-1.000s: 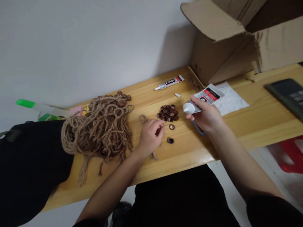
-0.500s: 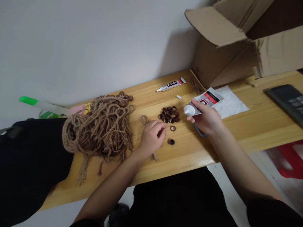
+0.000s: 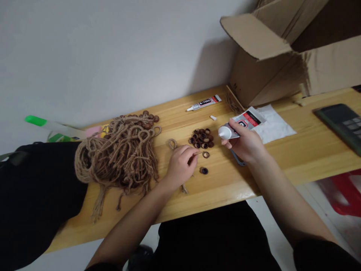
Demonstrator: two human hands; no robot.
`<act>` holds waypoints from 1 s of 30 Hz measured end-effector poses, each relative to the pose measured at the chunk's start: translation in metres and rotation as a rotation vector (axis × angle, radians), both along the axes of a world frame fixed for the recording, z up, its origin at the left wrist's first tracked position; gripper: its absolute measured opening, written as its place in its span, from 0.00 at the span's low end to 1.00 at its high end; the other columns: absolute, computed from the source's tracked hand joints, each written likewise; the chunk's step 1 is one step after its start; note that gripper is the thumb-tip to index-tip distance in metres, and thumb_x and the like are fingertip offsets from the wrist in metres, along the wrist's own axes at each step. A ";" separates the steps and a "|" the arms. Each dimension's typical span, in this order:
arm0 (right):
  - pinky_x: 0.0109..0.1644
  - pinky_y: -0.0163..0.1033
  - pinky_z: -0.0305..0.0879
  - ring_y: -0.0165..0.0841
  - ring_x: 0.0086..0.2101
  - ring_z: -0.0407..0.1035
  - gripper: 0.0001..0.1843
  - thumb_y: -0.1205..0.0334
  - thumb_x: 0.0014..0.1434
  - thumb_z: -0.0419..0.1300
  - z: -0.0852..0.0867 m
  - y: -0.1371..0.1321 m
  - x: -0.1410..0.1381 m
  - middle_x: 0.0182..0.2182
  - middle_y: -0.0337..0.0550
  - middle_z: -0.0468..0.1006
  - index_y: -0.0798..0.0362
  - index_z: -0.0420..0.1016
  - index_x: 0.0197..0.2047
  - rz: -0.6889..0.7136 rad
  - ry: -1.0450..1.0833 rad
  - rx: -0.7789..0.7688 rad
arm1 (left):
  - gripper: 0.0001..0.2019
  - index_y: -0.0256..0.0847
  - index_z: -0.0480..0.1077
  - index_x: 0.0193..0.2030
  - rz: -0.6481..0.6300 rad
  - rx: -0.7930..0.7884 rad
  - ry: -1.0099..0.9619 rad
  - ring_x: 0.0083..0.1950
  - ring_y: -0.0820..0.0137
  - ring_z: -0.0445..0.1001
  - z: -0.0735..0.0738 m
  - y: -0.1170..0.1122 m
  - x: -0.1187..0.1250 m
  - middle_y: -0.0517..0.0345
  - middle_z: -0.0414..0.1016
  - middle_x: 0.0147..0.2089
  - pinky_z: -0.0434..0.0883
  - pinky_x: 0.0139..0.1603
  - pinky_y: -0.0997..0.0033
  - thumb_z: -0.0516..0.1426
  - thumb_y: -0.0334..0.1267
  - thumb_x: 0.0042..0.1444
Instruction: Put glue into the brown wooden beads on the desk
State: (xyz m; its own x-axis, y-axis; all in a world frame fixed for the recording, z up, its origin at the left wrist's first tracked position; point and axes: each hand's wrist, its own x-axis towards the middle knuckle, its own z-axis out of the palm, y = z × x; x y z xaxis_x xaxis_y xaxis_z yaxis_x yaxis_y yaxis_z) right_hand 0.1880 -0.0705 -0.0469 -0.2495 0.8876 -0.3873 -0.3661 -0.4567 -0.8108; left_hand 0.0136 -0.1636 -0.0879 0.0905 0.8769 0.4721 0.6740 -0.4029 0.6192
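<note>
Head view, from where I stand: the left hand (image 3: 182, 163) is pinched tight on a thin cord end (image 3: 198, 153). Its tip points at a pale ring (image 3: 205, 154) lying on the bench (image 3: 282, 158) just past the fingertips. The right hand (image 3: 246, 145) is closed round a glue tube (image 3: 246, 119). The tube's white tip (image 3: 225, 131) aims leftward, up and to the right of the ring and apart from it. A bead pile (image 3: 201, 138) sits just beyond the left fingertips, beside the white tip. A dark bead (image 3: 203, 170) lies just on the near side of them. The twine bundle (image 3: 118, 154) lies well to the left of the left hand.

I'd say this goes best with the pinch close to the cord's tip so it can't flop. The white tip should come right down before a light squeeze, so only a small dot lands and none reaches the pile.
</note>
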 end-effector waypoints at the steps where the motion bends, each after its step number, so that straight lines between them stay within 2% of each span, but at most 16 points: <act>1: 0.13 0.29 0.53 0.25 0.14 0.63 0.14 0.54 0.46 0.66 0.000 0.000 0.000 0.18 0.39 0.74 0.56 0.69 0.25 -0.005 -0.001 -0.010 | 0.05 0.37 0.71 0.36 0.000 -0.001 0.000 0.33 0.69 0.71 0.000 0.000 0.000 0.54 0.74 0.32 0.71 0.36 0.68 0.55 0.26 0.56; 11: 0.13 0.29 0.53 0.25 0.13 0.62 0.15 0.53 0.47 0.65 0.001 0.000 0.001 0.16 0.38 0.72 0.55 0.68 0.25 -0.032 0.000 -0.034 | 0.05 0.37 0.71 0.36 -0.002 0.005 0.006 0.34 0.69 0.72 -0.001 0.000 0.000 0.54 0.74 0.32 0.71 0.36 0.68 0.55 0.26 0.56; 20: 0.14 0.29 0.53 0.24 0.12 0.60 0.17 0.51 0.55 0.59 0.002 0.000 0.000 0.12 0.38 0.68 0.56 0.69 0.23 0.001 -0.045 -0.013 | 0.05 0.37 0.71 0.36 0.003 0.013 0.017 0.34 0.69 0.72 -0.002 0.000 0.000 0.54 0.74 0.32 0.71 0.36 0.68 0.55 0.27 0.56; 26: 0.14 0.29 0.53 0.24 0.12 0.60 0.19 0.47 0.52 0.61 0.002 0.000 0.000 0.12 0.37 0.68 0.55 0.67 0.24 0.033 -0.046 0.005 | 0.05 0.38 0.71 0.36 -0.001 -0.009 0.007 0.34 0.70 0.72 -0.003 0.001 0.000 0.55 0.74 0.32 0.71 0.36 0.68 0.55 0.27 0.56; 30: 0.14 0.30 0.52 0.25 0.13 0.60 0.23 0.42 0.52 0.59 0.003 0.000 -0.001 0.13 0.39 0.69 0.55 0.67 0.23 0.036 -0.062 0.014 | 0.05 0.37 0.71 0.36 0.001 -0.033 0.011 0.34 0.69 0.72 -0.002 0.000 0.000 0.54 0.74 0.33 0.71 0.37 0.67 0.54 0.27 0.56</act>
State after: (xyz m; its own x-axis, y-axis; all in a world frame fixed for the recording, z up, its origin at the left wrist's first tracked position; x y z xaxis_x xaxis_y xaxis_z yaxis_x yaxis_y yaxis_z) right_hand 0.1869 -0.0709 -0.0439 -0.2570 0.8841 -0.3902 -0.2987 -0.4566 -0.8380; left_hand 0.0133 -0.1636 -0.0894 0.0948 0.8921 0.4417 0.6808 -0.3818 0.6251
